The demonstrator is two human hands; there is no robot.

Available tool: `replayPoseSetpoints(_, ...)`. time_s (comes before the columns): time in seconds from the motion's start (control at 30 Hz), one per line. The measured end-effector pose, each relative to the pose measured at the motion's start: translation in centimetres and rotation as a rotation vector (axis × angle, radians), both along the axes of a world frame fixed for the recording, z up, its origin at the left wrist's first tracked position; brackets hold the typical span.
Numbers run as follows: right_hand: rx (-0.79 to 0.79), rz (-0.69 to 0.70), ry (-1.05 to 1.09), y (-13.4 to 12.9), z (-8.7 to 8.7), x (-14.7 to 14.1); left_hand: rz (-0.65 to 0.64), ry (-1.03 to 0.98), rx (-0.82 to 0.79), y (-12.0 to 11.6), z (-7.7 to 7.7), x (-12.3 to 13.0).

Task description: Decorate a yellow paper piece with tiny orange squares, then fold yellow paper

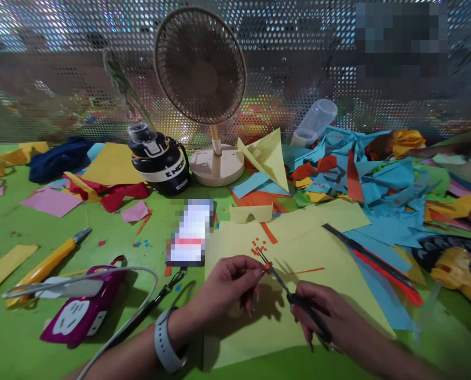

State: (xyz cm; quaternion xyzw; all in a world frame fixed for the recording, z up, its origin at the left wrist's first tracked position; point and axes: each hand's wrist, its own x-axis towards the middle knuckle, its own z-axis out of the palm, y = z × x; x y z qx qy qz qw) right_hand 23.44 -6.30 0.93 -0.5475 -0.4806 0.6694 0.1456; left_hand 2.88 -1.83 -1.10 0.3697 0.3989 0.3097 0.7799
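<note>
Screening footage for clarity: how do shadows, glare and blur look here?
Head view: the left hand and right hand cast shadows on the pale yellow paper; head view: the perforated screen is speckled with bright spots, things behind it indistinct; head view: the phone is pixelated.

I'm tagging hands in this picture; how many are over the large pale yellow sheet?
2: the left hand, near the middle of the view, pinching an orange piece, and the right hand, farther right, holding black-handled scissors.
</note>
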Motion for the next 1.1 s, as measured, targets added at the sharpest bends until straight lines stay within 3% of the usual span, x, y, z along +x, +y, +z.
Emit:
replayPoseSetpoints(0.8,0.038,-0.110,0.070,0.1,-0.6,0.0,-0.015,0.088,-0.007,0.1,0.0,-0.1)
replayPoseSetpoints(1.1,0.029,-0.009,-0.039,0.2,0.9,-0.1,0.031,0.050,0.025,0.2,0.2,-0.2)
